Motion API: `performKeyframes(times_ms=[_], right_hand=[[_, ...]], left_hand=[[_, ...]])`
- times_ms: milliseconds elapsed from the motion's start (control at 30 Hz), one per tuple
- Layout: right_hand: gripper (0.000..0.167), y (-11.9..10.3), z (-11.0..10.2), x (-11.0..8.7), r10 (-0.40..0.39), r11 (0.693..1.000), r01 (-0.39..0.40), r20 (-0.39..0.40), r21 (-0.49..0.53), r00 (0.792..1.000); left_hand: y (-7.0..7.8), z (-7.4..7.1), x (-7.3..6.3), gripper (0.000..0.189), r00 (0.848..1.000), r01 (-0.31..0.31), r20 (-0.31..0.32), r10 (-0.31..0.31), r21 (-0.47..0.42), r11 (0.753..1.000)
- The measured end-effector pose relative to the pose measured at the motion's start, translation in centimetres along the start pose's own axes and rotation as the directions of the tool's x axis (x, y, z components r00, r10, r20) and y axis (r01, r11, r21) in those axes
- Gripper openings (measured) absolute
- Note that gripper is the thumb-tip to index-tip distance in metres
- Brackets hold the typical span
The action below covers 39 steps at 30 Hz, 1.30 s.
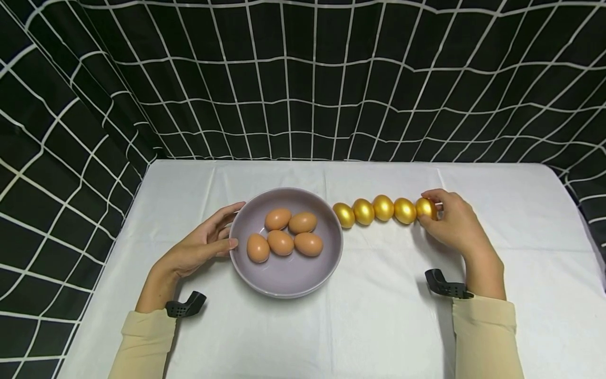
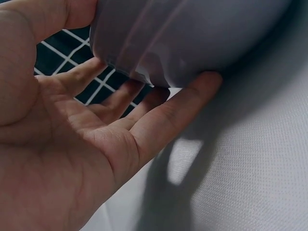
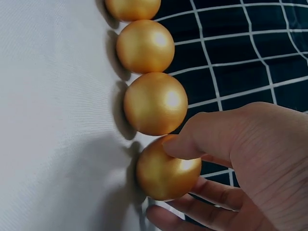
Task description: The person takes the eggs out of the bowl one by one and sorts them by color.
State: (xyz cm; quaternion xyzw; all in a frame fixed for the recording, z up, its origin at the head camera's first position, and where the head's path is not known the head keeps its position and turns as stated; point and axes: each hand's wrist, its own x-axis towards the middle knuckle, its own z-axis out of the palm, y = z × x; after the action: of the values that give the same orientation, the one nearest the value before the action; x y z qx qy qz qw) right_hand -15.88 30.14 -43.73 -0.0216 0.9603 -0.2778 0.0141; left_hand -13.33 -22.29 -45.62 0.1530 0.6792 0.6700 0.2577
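Observation:
A grayish-purple bowl stands left of centre in the head view, with several brown eggs inside. My left hand holds it by its left side, thumb at the rim. In the left wrist view the fingers reach along the bowl's outer wall. Right of the bowl, several golden eggs lie in a row. My right hand grips the rightmost golden egg. The right wrist view shows the thumb on that egg, with the other fingers behind and below it.
White cloth covers the table. Black curtain with a white grid hangs behind the table and along its left side. A black wrist camera sits on the left wrist, another black wrist camera on the right.

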Motion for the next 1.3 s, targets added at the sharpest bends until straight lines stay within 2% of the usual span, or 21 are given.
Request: performKeyframes(times_ms=[433,700,867,1033,1200,1300], right_hand=[[0.054,-0.2,-0.6,-0.4,0.003,1.0,-0.003,0.017,-0.03,1.0],[0.047,-1.9,-1.9,-1.1,-0.008,1.0,0.007,-0.071,-0.017,0.997],[0.044,-3.6,-2.2,-1.4,-0.062,0.997,0.065,-0.106,0.029,0.992],[0.04,-5.9,-1.6,-1.9,-0.136,0.986,0.146,-0.121,0.08,0.983],[0.034,-8.9,-0.2,-2.3,-0.235,0.959,0.252,-0.13,0.133,0.963],[0.034,-10.5,0.4,-2.1,-0.285,0.931,0.307,-0.133,0.195,0.949]], left_hand=[[-0.1,-0.2,0.0,0.077,1.0,-0.022,0.016,0.022,0.014,1.0],[0.0,-0.2,0.0,0.078,1.0,-0.015,0.004,0.015,0.012,1.0],[-0.1,-0.1,0.1,0.078,1.0,-0.002,-0.002,0.002,0.007,1.0],[-0.2,-0.2,0.2,0.078,1.0,0.007,-0.001,-0.007,-0.003,1.0],[-0.3,-0.2,0.2,0.078,1.0,0.003,0.007,-0.003,-0.008,1.0],[-0.3,-0.2,0.0,0.078,1.0,0.002,0.0,-0.002,-0.013,1.0]])
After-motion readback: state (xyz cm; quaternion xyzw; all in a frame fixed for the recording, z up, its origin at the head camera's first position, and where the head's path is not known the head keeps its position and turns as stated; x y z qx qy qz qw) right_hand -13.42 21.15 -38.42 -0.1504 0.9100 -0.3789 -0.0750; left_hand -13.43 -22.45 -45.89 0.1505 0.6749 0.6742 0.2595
